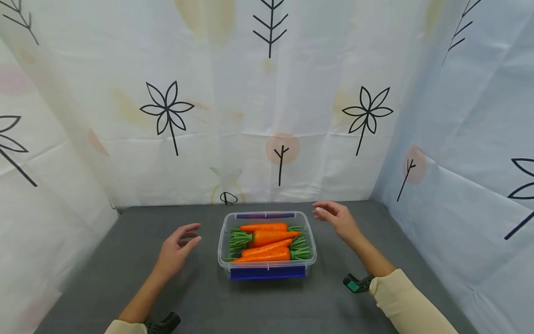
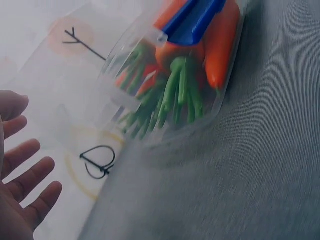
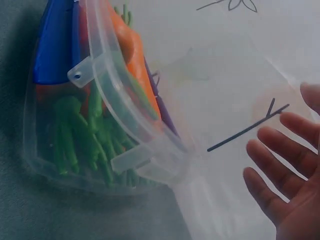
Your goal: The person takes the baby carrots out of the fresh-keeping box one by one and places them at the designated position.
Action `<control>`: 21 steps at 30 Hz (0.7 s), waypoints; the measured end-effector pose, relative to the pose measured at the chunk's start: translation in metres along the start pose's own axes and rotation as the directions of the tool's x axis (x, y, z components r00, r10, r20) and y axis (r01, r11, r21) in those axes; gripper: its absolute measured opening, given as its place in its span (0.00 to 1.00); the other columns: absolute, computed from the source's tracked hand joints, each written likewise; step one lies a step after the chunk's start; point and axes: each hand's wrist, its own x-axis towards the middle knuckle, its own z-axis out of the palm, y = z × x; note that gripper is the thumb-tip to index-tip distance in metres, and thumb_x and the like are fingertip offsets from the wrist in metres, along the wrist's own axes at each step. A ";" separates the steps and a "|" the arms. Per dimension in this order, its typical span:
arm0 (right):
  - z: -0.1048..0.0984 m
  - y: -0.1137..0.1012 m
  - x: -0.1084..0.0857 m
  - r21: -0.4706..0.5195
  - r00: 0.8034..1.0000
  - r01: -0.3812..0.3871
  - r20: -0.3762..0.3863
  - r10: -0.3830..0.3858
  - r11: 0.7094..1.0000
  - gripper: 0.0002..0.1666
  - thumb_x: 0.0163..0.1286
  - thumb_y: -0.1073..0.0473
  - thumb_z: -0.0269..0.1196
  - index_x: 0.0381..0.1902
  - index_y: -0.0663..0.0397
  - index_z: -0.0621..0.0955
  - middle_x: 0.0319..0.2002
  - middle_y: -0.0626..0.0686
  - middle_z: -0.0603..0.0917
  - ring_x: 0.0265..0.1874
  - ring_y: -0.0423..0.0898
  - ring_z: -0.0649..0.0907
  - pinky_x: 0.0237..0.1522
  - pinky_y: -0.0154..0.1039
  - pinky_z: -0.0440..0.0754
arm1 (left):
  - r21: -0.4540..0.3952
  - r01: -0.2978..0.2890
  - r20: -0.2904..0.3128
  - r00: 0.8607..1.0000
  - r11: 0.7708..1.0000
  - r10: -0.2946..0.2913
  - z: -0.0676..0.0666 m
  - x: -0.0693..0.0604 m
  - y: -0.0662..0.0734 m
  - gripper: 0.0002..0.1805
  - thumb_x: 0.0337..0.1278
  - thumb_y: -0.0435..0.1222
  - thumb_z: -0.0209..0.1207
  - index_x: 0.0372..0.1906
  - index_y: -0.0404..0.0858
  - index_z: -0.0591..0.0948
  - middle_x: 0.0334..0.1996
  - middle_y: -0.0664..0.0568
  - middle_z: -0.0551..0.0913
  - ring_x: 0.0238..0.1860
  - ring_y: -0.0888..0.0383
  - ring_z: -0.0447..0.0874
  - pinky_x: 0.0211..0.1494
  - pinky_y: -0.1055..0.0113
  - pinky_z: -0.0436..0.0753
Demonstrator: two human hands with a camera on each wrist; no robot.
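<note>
A clear plastic container (image 1: pixel 225 241) with blue latches stands on the grey table, several orange carrots (image 1: pixel 267 238) with green tops lying inside it. To its left hovers my left hand (image 1: pixel 177 250), fingers loosely bent and apart from the container. My right hand (image 1: pixel 335 219) is off the container's back right corner, also touching nothing. The left wrist view shows the green carrot tops (image 2: pixel 180 90) through the clear wall, beside spread fingers (image 2: pixel 30 170). In the right wrist view the blue latch (image 3: pixel 55 45) is at upper left and relaxed fingers (image 3: pixel 285 155) are at the right.
A grey cloth-like surface (image 1: pixel 200 297) covers the table. White printed curtains (image 1: pixel 250 116) rise behind it and along both sides. Dark bands (image 1: pixel 359 283) sit on both wrists by the cream sleeves.
</note>
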 end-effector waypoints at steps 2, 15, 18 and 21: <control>0.002 0.003 0.006 -0.005 0.998 -0.016 0.068 0.016 1.000 0.15 0.75 0.62 0.55 0.53 0.67 0.79 0.45 0.68 0.82 0.43 0.64 0.82 0.46 0.37 0.81 | -0.035 0.022 0.006 1.000 0.999 -0.022 0.004 0.000 0.001 0.18 0.66 0.32 0.58 0.60 0.35 0.77 0.55 0.43 0.79 0.50 0.46 0.80 0.47 0.70 0.79; 0.018 -0.023 0.042 -0.190 0.847 -0.114 0.495 0.196 0.975 0.27 0.76 0.49 0.54 0.64 0.59 0.73 0.56 0.60 0.79 0.50 0.55 0.81 0.55 0.55 0.75 | -0.161 0.168 0.071 0.985 0.973 -0.158 0.040 0.006 0.011 0.25 0.69 0.40 0.57 0.67 0.38 0.71 0.65 0.41 0.70 0.61 0.42 0.73 0.57 0.45 0.74; 0.025 -0.027 0.050 -0.232 0.796 -0.160 0.545 0.265 0.959 0.29 0.74 0.46 0.54 0.65 0.57 0.72 0.58 0.58 0.78 0.51 0.54 0.80 0.56 0.56 0.74 | -0.175 0.210 0.111 0.975 0.962 -0.192 0.046 0.005 0.013 0.28 0.66 0.41 0.59 0.68 0.39 0.70 0.67 0.41 0.67 0.63 0.41 0.69 0.58 0.42 0.72; 0.033 -0.025 0.058 -0.247 0.759 -0.192 0.576 0.303 0.950 0.30 0.74 0.45 0.55 0.66 0.56 0.72 0.58 0.57 0.77 0.52 0.56 0.80 0.56 0.58 0.73 | -0.187 0.239 0.137 0.967 0.953 -0.216 0.052 0.003 0.012 0.29 0.64 0.42 0.61 0.68 0.40 0.69 0.67 0.41 0.66 0.64 0.40 0.67 0.59 0.42 0.71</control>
